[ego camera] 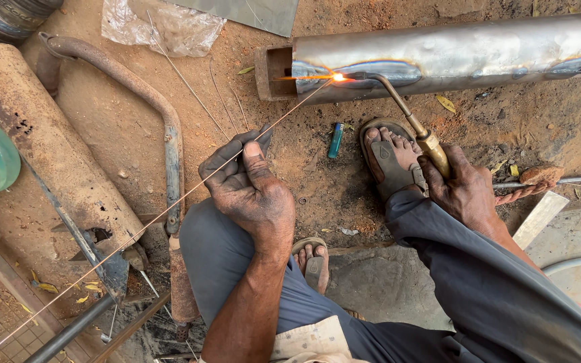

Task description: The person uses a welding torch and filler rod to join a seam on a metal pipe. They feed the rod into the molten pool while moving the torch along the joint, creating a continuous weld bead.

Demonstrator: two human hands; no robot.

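At the upper middle of the dirt ground, a shiny metal cylinder (452,54) lies on its side, fitted into a rusty square-section end piece (274,72) at its left; the joint between them glows where a small bright flame (336,77) meets it; the sheet around that spot shows dark blue and straw heat tints, and the rest of the tube is bright and slightly dented. A brass torch (411,121) with a bent neck feeds the flame; the right hand (469,191) is wrapped closed around its handle, its grip pressed tight on the torch body. A long thin filler rod (169,212) runs from the lower left up to the flame; the left hand (250,185) pinches it between thumb and fingers, with the tip held at the hot spot. By my judgement the step in hand is brazing or welding the seam at the cylinder's left end; carrying the bead further would call for a steady flame and the rod fed slowly along the joint. Just below the cylinder lie a small blue-green lighter (335,140) and the person's sandalled foot (391,158); well to the left sit a rusty old silencer (55,151) and a bent pipe (149,111); a crumpled clear plastic bag (169,27) lies at the top.
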